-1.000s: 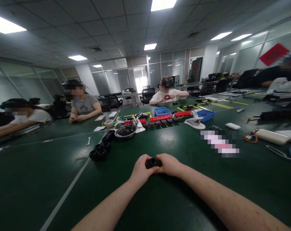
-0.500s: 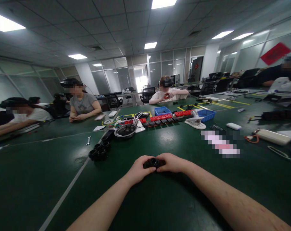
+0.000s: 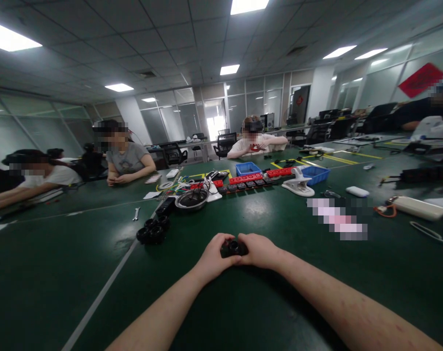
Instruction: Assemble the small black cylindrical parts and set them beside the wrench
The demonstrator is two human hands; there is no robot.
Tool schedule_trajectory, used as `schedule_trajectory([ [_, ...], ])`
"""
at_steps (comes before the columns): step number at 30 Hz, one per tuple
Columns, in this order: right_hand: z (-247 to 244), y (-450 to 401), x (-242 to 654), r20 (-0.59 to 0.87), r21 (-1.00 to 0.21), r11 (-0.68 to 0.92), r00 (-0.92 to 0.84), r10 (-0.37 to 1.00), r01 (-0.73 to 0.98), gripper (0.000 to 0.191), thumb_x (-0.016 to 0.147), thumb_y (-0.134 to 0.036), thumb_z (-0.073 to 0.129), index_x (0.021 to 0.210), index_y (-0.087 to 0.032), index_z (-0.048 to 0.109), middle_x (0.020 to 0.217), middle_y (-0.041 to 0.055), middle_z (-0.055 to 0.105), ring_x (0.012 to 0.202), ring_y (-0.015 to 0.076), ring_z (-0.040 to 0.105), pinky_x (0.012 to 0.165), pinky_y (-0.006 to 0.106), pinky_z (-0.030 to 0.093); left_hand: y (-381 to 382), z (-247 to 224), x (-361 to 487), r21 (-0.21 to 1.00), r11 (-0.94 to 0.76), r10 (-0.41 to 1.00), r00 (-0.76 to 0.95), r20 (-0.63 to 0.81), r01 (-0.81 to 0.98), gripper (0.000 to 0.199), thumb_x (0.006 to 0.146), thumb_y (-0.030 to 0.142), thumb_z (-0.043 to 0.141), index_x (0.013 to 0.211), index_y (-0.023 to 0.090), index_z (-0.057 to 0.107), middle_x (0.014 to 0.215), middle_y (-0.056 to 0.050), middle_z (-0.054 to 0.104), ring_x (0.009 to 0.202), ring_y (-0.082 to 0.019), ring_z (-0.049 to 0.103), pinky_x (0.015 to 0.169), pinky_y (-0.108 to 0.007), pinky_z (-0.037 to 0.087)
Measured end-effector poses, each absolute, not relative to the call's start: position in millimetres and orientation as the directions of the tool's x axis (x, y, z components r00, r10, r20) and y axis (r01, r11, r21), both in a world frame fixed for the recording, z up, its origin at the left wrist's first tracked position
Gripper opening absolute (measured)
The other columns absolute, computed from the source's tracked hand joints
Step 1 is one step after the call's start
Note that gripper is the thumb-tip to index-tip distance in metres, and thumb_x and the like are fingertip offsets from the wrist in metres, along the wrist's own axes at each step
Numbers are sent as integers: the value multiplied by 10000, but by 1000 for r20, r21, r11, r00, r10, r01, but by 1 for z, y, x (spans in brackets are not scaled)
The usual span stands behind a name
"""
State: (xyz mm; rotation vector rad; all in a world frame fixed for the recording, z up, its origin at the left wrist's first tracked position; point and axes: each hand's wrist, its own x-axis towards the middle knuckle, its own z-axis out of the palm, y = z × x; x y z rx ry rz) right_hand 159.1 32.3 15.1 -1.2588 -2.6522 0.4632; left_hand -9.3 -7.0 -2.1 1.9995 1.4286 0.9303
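Observation:
Between my two hands, low over the green table (image 3: 258, 214), is a small black part (image 3: 234, 247) with a round, ring-like opening facing up. My left hand (image 3: 214, 257) curls around its left side, thumb at the near edge. From the other side my right hand (image 3: 261, 249) closes on it, with the fingertips of both hands almost meeting. Much of the part is hidden by the fingers, so its exact kind cannot be told. A cluster of similar-looking black round parts (image 3: 152, 231) stands on the table to the left.
Beyond the cluster lie a wrench (image 3: 136, 214) and a round metal dish (image 3: 192, 201). Farther back are red strips (image 3: 245, 178), blue bins (image 3: 248, 169), cables and a white clamp-like stand (image 3: 298, 185). A white case (image 3: 357, 191) lies right. Several people sit around the table.
Both hands stay around the black part, and their fingers have shifted slightly. The right hand's fingers sit a little farther left over it.

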Motion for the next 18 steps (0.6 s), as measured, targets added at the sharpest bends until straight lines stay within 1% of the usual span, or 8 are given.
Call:
schedule_trajectory([
  [2,17,34,163,16,-405,607,-658,752,684,484,624,-501,617,979,-182,540,856,59,611,722,194,562,556,241,366,-6,0,-14,750,-348,934,274,227,563,465,649,267,666,1083,209,510,1046,-53,537,937,-200,514,764,-293,426],
  [5,18,39,168,13,-513,633,-732,682,580,495,651,-411,627,1086,-207,511,894,39,609,749,175,559,585,230,374,-4,2,-18,754,-361,924,322,208,549,365,690,247,630,1046,214,555,997,-44,571,922,-196,527,778,-300,424],
  [7,17,43,170,-6,-554,632,-762,647,541,408,685,-362,602,1056,-205,539,848,21,611,715,155,554,575,221,368,-3,2,-18,758,-341,931,311,190,556,313,692,234,630,1001,212,584,960,-39,589,896,-191,537,777,-299,422],
  [9,16,44,170,-38,-559,625,-770,637,545,285,703,-342,582,938,-180,586,770,8,605,667,140,543,551,213,355,-3,0,-16,762,-313,944,274,184,566,304,675,228,645,975,205,596,933,-37,596,866,-187,544,762,-293,423],
  [11,15,44,168,-53,-536,612,-747,663,581,239,699,-358,584,841,-166,594,728,5,597,641,135,535,529,208,342,-3,-1,-14,761,-298,952,237,194,577,300,656,233,661,947,195,600,905,-34,596,841,-185,546,741,-286,423],
  [13,14,41,165,-42,-497,596,-703,710,631,284,676,-407,600,830,-169,584,741,13,602,642,142,536,511,206,333,-4,-3,-11,753,-290,957,199,212,590,293,637,242,674,915,190,599,884,-28,590,826,-185,544,722,-283,419],
  [16,13,36,160,3,-381,591,-638,770,711,354,664,-487,583,830,-174,576,755,37,609,651,164,549,507,216,332,-4,-6,-8,736,-281,959,151,240,616,264,621,241,679,860,184,583,858,-19,577,807,-182,538,695,-277,414],
  [18,11,33,157,37,-298,603,-622,782,740,364,686,-510,545,824,-175,575,759,51,613,665,178,561,524,228,343,-5,-6,-6,723,-274,959,128,252,634,240,618,242,677,821,180,566,832,-12,566,790,-178,535,678,-273,414],
])
